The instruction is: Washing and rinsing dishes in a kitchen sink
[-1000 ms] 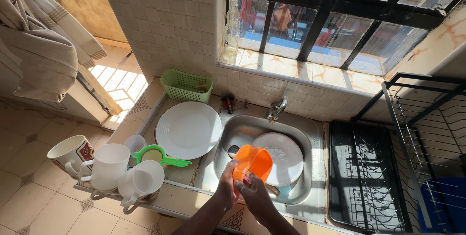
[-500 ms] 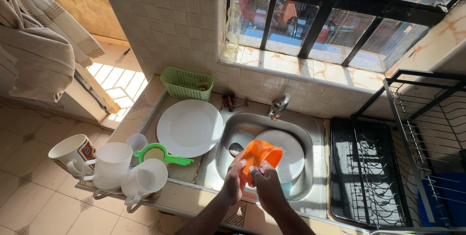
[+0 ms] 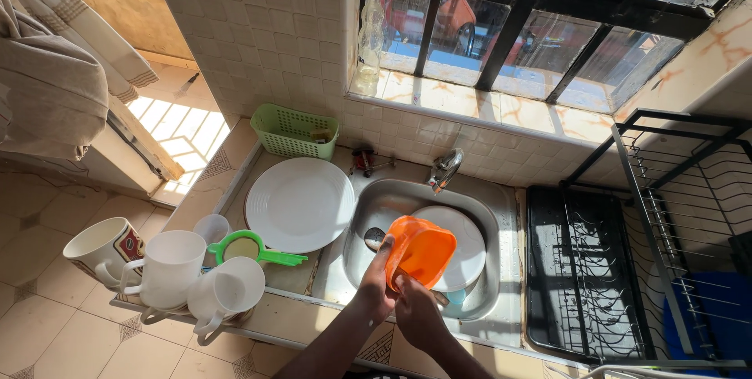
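Gripping the orange cup (image 3: 423,252) over the sink (image 3: 501,285), left hand (image 3: 377,286) fingers wrap its side; right hand (image 3: 417,310) fingers curl at its base.

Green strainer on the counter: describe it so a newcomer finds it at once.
Start at the steel sink under the window and go left onto the counter, past the big white plate. The green strainer lies just below that plate, beside three white mugs, handle pointing toward the sink. It is the only small green, long-handled thing there; the green basket sits farther back by the wall.
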